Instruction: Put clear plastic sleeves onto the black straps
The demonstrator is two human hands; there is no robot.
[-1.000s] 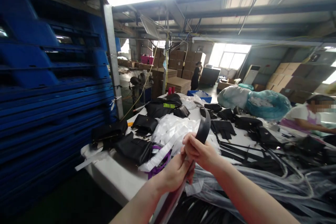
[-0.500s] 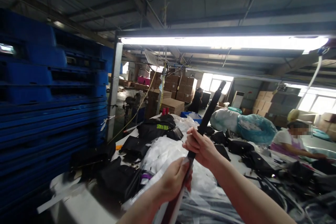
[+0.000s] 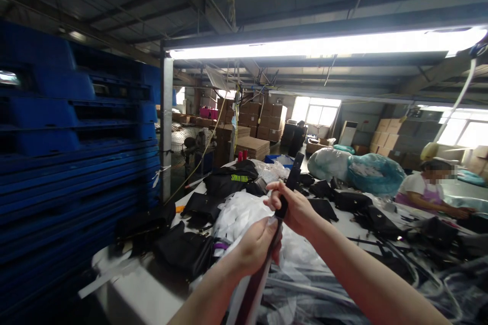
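Note:
A long black strap (image 3: 293, 176) runs upward at a slant between both hands, its free end pointing up and away. My right hand (image 3: 293, 206) is closed around its upper part, just below that end. Lower down, my left hand (image 3: 257, 246) grips the strap with the thumb on top. Below the left hand the strap is covered by a pale, see-through sleeve (image 3: 247, 297). Behind the hands lies a heap of white wrapping pieces (image 3: 242, 213), and under the forearms are several sleeved dark strips (image 3: 305, 294).
Black bags (image 3: 185, 251) lie about the white table (image 3: 148, 289), one with green lettering (image 3: 239, 177). Blue pallets (image 3: 76, 188) are stacked at left beside a metal post (image 3: 166, 127). Teal plastic sacks (image 3: 375, 172) stand behind; a co-worker (image 3: 423, 188) sits at right.
The strap's free end has come down, and less of it sticks out above my right hand. Both hands stay on it. The camera view has shifted slightly.

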